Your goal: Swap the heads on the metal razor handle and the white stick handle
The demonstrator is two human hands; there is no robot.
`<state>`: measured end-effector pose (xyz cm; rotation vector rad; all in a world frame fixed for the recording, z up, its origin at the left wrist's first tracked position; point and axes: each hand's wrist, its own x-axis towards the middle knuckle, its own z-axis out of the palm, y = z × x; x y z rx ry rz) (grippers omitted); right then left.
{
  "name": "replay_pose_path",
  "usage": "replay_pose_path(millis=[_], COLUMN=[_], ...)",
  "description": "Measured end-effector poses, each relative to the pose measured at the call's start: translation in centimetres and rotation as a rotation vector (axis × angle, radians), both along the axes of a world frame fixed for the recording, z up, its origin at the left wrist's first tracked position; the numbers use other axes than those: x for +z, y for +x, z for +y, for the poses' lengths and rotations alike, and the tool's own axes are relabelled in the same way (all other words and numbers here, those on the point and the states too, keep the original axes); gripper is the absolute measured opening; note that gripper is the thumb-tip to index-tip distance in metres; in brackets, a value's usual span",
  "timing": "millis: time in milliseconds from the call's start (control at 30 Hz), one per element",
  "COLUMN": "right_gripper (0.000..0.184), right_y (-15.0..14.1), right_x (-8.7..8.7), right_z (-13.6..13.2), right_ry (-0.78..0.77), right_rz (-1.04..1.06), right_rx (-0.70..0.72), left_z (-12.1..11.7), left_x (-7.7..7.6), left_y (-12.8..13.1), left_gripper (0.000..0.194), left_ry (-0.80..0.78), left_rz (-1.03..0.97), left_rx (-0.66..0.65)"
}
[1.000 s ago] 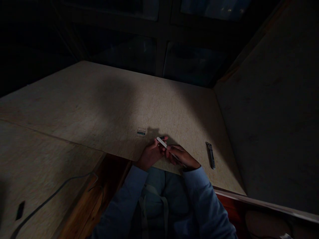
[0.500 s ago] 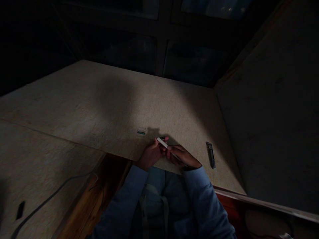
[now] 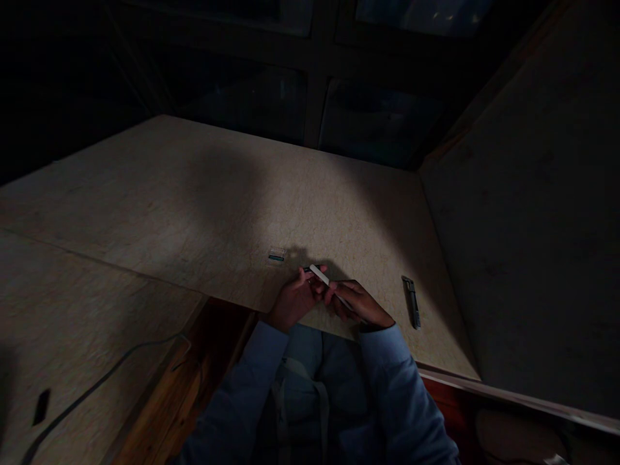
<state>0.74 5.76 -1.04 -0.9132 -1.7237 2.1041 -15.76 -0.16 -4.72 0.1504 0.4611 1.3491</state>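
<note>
White stick [image 3: 320, 276] rt-shifted, nr clr case [image 3: 277, 254]

slim white stick [image 3: 320, 275], slanted

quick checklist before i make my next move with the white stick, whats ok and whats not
1. White stick in the right hand: ok, gripped by the fingers.
2. Dark piece at the left hand: ok, held at the fingertips.
3. Stick touching piece: cannot tell, they overlap in view.
4. Case out of the way: ok, apart from both hands.
5. Cable away from the hands: ok, off to the left.
6. Light: not ok, dim.
</note>
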Motion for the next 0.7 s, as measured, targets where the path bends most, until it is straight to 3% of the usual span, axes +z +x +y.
replay_pose_path(millis=[533,700], right_gripper=[0.053,0.052], right_y=[0.09,-0.01], right_x=[-0.11,-0.25], right_z=[0.04,0.11], right_ry=[0.017,0.039], right_rz=[-0.012,0.018], right_rx=[0.049,-0.042], left_z=[-0.08,-0.01], left_x=[0.39,0.66], left_y=[-0.23,-0.01], left_gripper=[0.043,0.041], left_ry=[-0.039,-0.007], left_rz=[-0.011,-0.029], left_rx=[0.009,0.042])
